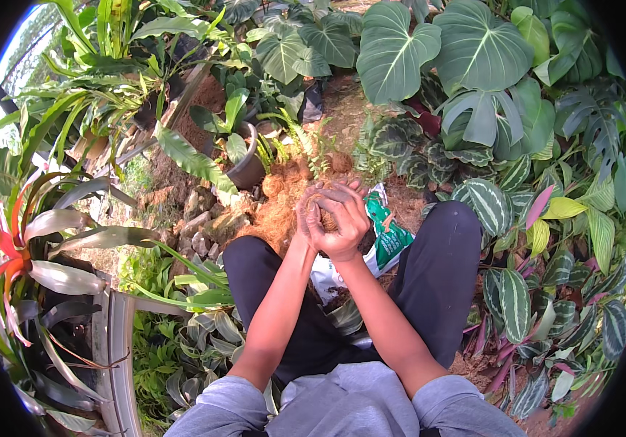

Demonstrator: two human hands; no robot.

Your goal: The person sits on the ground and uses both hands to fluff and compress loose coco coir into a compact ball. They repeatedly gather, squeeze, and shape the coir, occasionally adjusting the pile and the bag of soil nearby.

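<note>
My left hand (306, 217) and my right hand (344, 218) are cupped together in front of my knees. Between the palms they press a brown, fibrous ball (328, 219), mostly hidden by the fingers. Dirt coats the fingers of both hands. Just below and to the right lies a white and green plastic bag (392, 237) with printing, its mouth open on dark potting soil (368, 241). Left of the hands spreads a loose heap of orange-brown coconut fibre (269, 221). Beyond it are round fibre balls (273, 185), with small ferns (302, 139) rising near them.
A dark plastic pot (247, 161) with a leafy plant stands ahead on the left, near a pile of rocks (198, 218). Large-leaved plants (397, 52) crowd the right and far side. A red-centred bromeliad (13, 246) and a pale frame (119, 349) are at left.
</note>
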